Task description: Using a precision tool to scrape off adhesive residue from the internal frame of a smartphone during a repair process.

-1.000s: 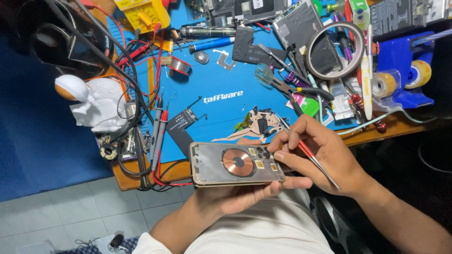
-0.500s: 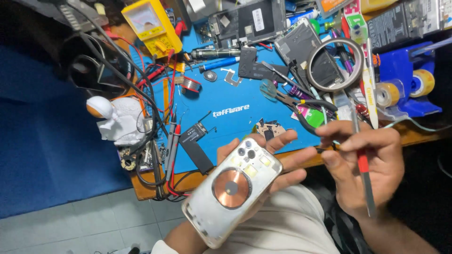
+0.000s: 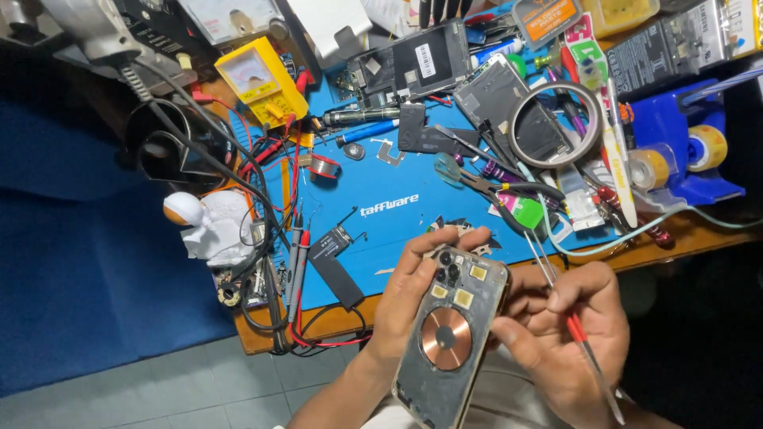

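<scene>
My left hand (image 3: 413, 290) grips an opened phone housing (image 3: 451, 338) by its left edge, near my lap. The housing shows a round copper coil, small yellow pads and camera lenses at its top. It stands nearly upright, tilted slightly right. My right hand (image 3: 568, 338) sits against the housing's right edge and holds a thin red-handled tool (image 3: 574, 328) like a pen, its metal tip pointing up and to the left of the hand.
A blue work mat (image 3: 381, 199) on the wooden bench carries several phone parts, tweezers, a black flex strip (image 3: 338, 270) and a tape ring (image 3: 555, 123). A yellow multimeter (image 3: 261, 79) with red and black leads sits at the left. Tape rolls (image 3: 671, 159) stand at the right.
The phone housing has turned from lying sideways to nearly upright in my left hand. My right hand with the red tool has come back against its right edge.
</scene>
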